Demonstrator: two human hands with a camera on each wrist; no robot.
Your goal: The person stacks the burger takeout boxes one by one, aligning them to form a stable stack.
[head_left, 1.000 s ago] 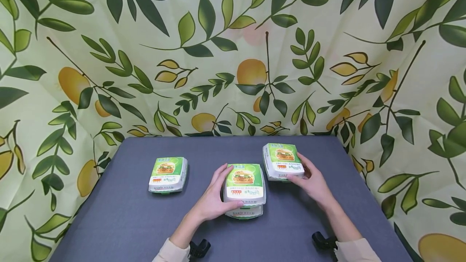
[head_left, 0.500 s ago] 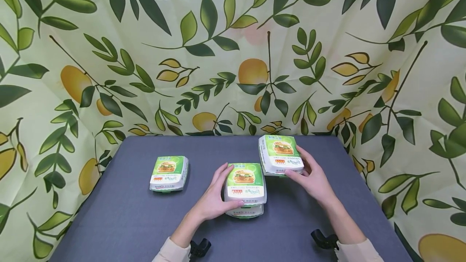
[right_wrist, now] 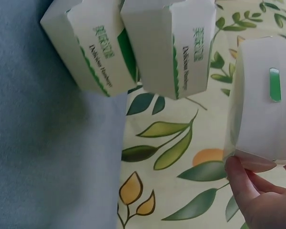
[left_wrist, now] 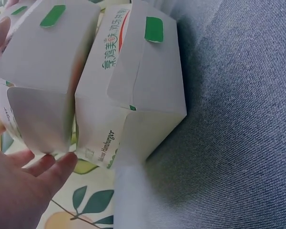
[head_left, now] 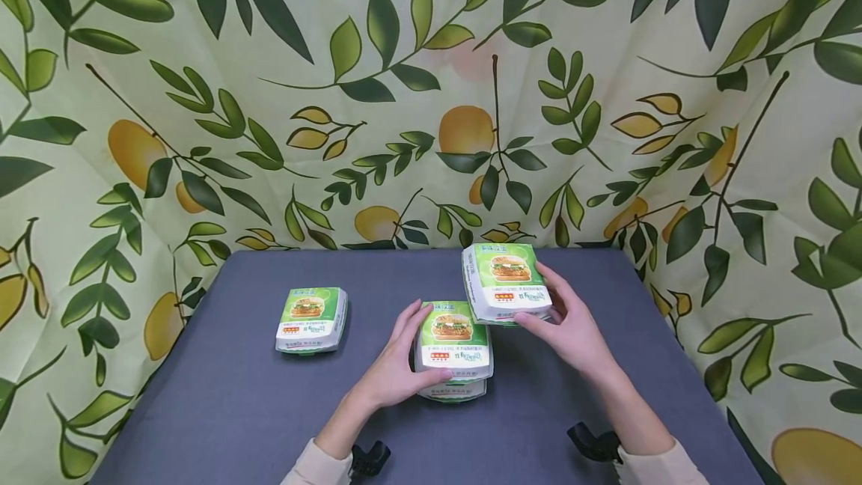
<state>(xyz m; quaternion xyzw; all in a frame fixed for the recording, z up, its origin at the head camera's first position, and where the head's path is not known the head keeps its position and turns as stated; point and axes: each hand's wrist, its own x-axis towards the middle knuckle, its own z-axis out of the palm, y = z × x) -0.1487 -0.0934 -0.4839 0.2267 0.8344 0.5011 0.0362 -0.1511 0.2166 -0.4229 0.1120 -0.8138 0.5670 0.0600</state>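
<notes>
Two green-and-white burger boxes are stacked mid-table: an upper burger box [head_left: 453,339] over a lower burger box [head_left: 453,393]. My left hand [head_left: 397,369] grips the upper one, thumb at its front and fingers along its left side. In the left wrist view, the lower box [left_wrist: 133,81] rests on the cloth. Raised behind and to the right of the stack is a third burger box [head_left: 506,283], held by its right side in my right hand [head_left: 572,328]. The right wrist view shows this box [right_wrist: 260,95] apart from the stack.
A fourth burger box [head_left: 310,320] sits alone on the left of the dark blue-grey tabletop [head_left: 222,410]. A leaf-and-fruit patterned curtain [head_left: 390,111] stands behind the table and along its sides. Each wrist wears a black strap mount [head_left: 369,459].
My right hand has lifted its burger box off the table and brought it left, towards the stack. My left hand keeps its hold on the upper box.
</notes>
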